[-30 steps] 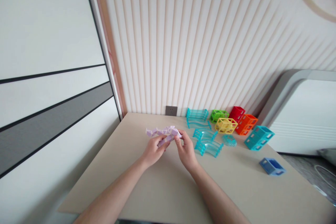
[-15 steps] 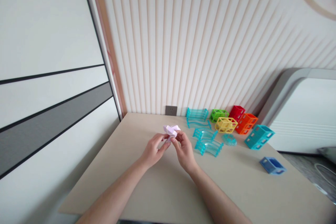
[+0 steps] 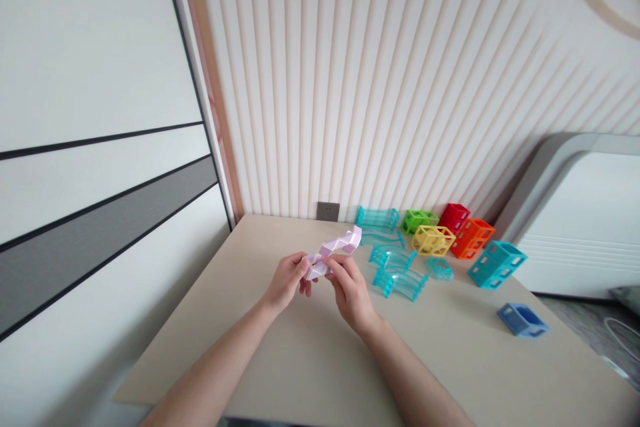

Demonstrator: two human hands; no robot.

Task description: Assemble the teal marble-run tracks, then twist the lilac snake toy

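Observation:
A lilac and white snake puzzle [image 3: 344, 242], made of wedge-shaped segments, is held above the middle of the table between both hands. Its folded near end lies between my fingers, while a zigzag tail sticks out up and to the right. My left hand [image 3: 286, 282] is closed on the left end, thumb on top and fingertips showing below. My right hand [image 3: 351, 290] pinches the middle from the right, its index finger and thumb against the segments. Fingers hide part of the puzzle.
On the table [image 3: 300, 360], to the right, lie clear teal curved track pieces [image 3: 400, 282] and a teal ring [image 3: 439, 269]. Green [image 3: 419, 221], yellow [image 3: 433, 240], red [image 3: 454, 218], orange [image 3: 473, 238], teal [image 3: 497, 264] and blue [image 3: 523, 320] open-frame blocks stand further right. A ribbed wall [image 3: 320, 80] borders the back.
The snake puzzle has been turned from a compact crossed shape so that a longer zigzag tail now shows to the upper right. Both hands have changed their grip but still hold it.

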